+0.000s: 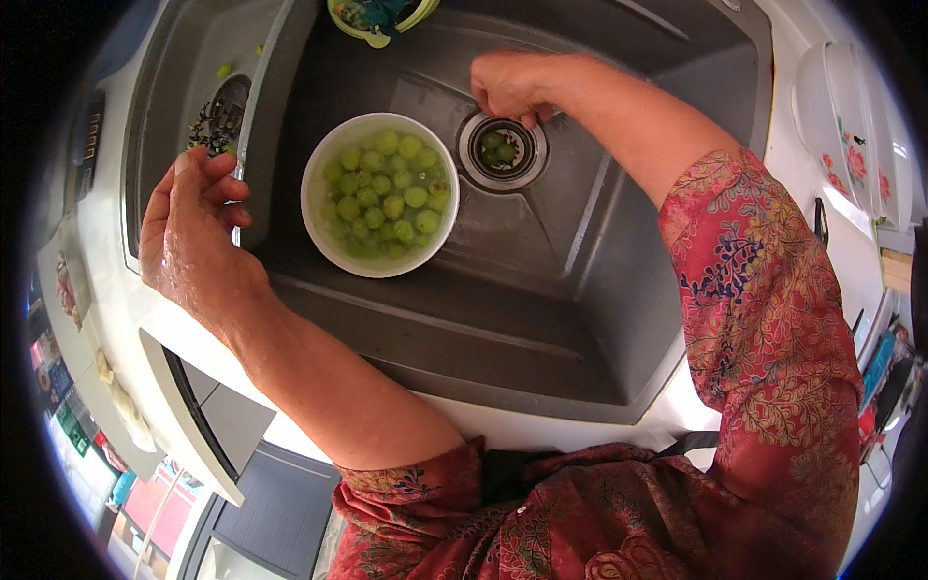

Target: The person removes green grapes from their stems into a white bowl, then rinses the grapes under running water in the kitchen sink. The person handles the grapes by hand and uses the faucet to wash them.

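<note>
A round white bowl (pixel 310 229) stands in the dark sink basin, with many green grapes (pixel 394 206) in cloudy water. To its right is the drain (pixel 536 176), and several green grapes (pixel 497 148) lie in its strainer. My right hand (pixel 511 85) is curled at the drain's upper rim; its fingertips are partly hidden, so what they hold does not show. My left hand (pixel 196 217) is raised over the divider and the smaller basin, wet, with bent fingers. Dark grape stems (pixel 210 125) lie just beyond its fingertips at the small basin's drain; whether it pinches something is unclear.
A light green container (pixel 378 40) with a dark teal item stands at the sink's far side. A loose grape (pixel 224 70) lies in the smaller basin. White dishes with red flowers (pixel 855 156) stand right of the sink. The sink's near rim (pixel 522 409) runs before my body.
</note>
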`<state>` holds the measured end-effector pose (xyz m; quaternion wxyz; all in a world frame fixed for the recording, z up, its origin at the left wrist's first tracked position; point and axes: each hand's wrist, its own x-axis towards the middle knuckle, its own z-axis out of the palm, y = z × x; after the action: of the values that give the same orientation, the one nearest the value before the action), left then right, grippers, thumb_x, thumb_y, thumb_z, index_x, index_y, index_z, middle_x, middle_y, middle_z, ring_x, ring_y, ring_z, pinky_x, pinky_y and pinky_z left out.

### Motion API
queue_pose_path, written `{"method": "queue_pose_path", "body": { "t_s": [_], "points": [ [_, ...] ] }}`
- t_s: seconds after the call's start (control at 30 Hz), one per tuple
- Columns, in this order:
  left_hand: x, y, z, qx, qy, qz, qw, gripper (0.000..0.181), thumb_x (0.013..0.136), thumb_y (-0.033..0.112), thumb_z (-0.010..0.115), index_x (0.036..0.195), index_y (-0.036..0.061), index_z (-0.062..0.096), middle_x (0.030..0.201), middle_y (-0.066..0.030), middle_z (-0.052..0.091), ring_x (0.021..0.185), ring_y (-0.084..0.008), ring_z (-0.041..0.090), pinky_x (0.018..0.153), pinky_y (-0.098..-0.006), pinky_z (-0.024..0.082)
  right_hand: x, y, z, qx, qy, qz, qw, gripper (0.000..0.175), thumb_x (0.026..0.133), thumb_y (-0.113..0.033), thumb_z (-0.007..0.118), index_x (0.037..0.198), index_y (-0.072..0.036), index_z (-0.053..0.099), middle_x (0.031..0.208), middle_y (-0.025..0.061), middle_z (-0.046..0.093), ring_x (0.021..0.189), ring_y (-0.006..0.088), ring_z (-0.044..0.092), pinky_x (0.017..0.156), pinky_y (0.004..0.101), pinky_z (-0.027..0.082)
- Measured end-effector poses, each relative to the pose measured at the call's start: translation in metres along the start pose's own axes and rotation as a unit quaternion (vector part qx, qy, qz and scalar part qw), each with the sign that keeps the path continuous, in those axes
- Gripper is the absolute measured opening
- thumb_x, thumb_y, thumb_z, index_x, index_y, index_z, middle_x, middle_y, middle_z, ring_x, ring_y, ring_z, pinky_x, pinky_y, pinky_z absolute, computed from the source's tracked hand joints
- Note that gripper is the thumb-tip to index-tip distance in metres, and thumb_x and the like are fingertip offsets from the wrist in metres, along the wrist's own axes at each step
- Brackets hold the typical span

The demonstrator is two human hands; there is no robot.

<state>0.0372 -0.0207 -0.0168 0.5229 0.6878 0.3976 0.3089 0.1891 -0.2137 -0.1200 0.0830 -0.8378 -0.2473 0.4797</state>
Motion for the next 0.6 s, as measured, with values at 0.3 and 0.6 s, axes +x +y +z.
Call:
{"method": "queue_pose_path", "body": {
  "t_s": [0.3, 0.6],
  "points": [
    [-0.001, -0.002, -0.003, 0.006, 0.016, 0.012, 1.000, 0.015, 0.087, 0.010, 0.061, 0.092, -0.0035, 0.066, 0.075, -0.0132, 0.068, 0.056, -0.0116, 0.059, 0.047, -0.0198, 0.040, 0.002, -0.007, 0.045, -0.133, -0.045, -0.037, 0.989, 0.023, 0.076, 0.003, 0.050, 0.094, 0.000, 0.064, 0.086, 0.0193, 0.066, 0.065, 0.0295, 0.066, 0.055, 0.0426, 0.053],
    [-0.001, -0.004, -0.004, -0.004, 0.009, 0.019, 1.000, 0.015, 0.086, 0.010, 0.062, 0.091, -0.0035, 0.066, 0.074, -0.0134, 0.068, 0.056, -0.0115, 0.059, 0.047, -0.0203, 0.040, 0.027, 0.017, 0.097, -0.159, 0.092, -0.092, 0.979, 0.020, 0.078, -0.011, 0.054, 0.092, -0.008, 0.069, 0.098, 0.0166, 0.066, 0.093, 0.0341, 0.064, 0.077, 0.0441, 0.052]
  ]
}}
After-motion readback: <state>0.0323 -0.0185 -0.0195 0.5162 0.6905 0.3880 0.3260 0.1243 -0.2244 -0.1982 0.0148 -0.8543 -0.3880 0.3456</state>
